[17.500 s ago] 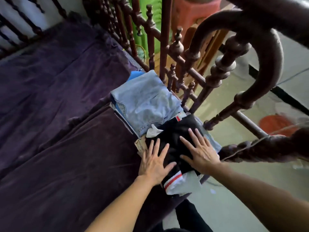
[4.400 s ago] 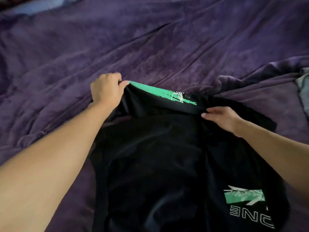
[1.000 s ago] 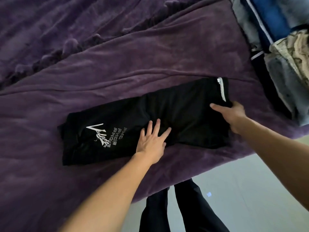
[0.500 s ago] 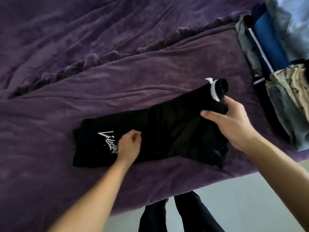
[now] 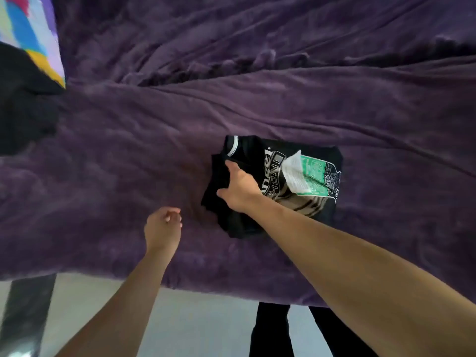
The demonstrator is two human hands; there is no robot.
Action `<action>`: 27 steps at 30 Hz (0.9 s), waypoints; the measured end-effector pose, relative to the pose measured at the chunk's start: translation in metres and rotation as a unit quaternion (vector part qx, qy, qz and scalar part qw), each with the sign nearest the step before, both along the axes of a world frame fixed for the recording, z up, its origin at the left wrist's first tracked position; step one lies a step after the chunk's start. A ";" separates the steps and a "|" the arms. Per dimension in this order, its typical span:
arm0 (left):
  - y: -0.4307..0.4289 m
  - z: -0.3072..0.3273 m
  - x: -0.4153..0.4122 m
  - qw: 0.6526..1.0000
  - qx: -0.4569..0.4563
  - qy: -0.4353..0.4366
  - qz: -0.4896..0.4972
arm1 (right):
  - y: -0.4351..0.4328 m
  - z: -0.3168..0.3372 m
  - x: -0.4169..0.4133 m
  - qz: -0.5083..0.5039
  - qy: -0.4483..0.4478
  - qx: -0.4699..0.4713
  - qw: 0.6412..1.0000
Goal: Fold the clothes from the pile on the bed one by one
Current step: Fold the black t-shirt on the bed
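obj: folded black T-shirt with green-white print (image 5: 323, 157) lies mid-bed on purple plush blanket (image 5: 257, 104), long axis left-right | right hand (image 5: 239, 189) grips its left edge | left hand (image 5: 164, 222) loosely curled, empty, just left, apart | I'd shift it right-handed

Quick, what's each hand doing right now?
Left hand: open, fingers loosely curled, holding nothing.
Right hand: closed, gripping the edge of the folded black fabric garment on the purple blanket.
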State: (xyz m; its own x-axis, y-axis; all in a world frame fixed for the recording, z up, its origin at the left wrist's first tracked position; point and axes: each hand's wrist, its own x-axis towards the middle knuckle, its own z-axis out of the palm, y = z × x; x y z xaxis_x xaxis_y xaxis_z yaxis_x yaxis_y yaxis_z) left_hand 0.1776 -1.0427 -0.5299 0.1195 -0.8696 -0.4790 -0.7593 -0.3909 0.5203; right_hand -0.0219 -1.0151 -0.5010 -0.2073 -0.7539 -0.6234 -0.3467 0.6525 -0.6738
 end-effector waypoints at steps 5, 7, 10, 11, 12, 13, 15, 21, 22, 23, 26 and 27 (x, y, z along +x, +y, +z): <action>0.000 -0.012 -0.012 0.994 -0.079 -0.030 -0.067 | 0.053 -0.026 -0.004 -0.091 0.058 -0.152 0.983; 0.003 -0.009 -0.042 0.991 -0.091 -0.015 -0.094 | 0.086 -0.025 -0.034 -0.132 0.183 -0.187 0.956; 0.000 -0.015 -0.086 0.988 -0.075 -0.020 -0.137 | 0.121 -0.027 -0.085 -0.156 0.322 -0.140 0.923; -0.004 -0.020 -0.097 0.988 -0.055 -0.039 -0.143 | 0.125 -0.030 -0.098 -0.171 0.320 -0.092 0.927; -0.010 -0.026 -0.106 0.988 -0.033 -0.055 -0.142 | 0.126 -0.034 -0.107 -0.185 0.299 -0.040 0.935; -0.015 -0.033 -0.114 0.988 -0.014 -0.067 -0.140 | 0.124 -0.039 -0.111 -0.197 0.270 0.004 0.943; -0.024 -0.045 -0.127 0.986 -0.007 -0.080 -0.149 | 0.119 -0.053 -0.105 -0.207 0.222 0.046 0.952; -0.032 -0.067 -0.148 0.957 -0.086 -0.115 -0.252 | 0.116 -0.087 -0.094 -0.260 0.188 0.049 0.946; -0.033 -0.066 -0.148 0.956 -0.077 -0.116 -0.260 | 0.119 -0.085 -0.097 -0.262 0.182 0.044 0.947; -0.033 -0.063 -0.149 0.955 -0.075 -0.113 -0.263 | 0.122 -0.081 -0.100 -0.260 0.180 0.035 0.948; -0.021 -0.040 -0.153 0.954 -0.112 -0.078 -0.266 | 0.136 -0.057 -0.107 -0.247 0.193 0.020 0.949; -0.014 -0.029 -0.157 0.954 -0.123 -0.065 -0.266 | 0.144 -0.046 -0.111 -0.247 0.201 0.019 0.948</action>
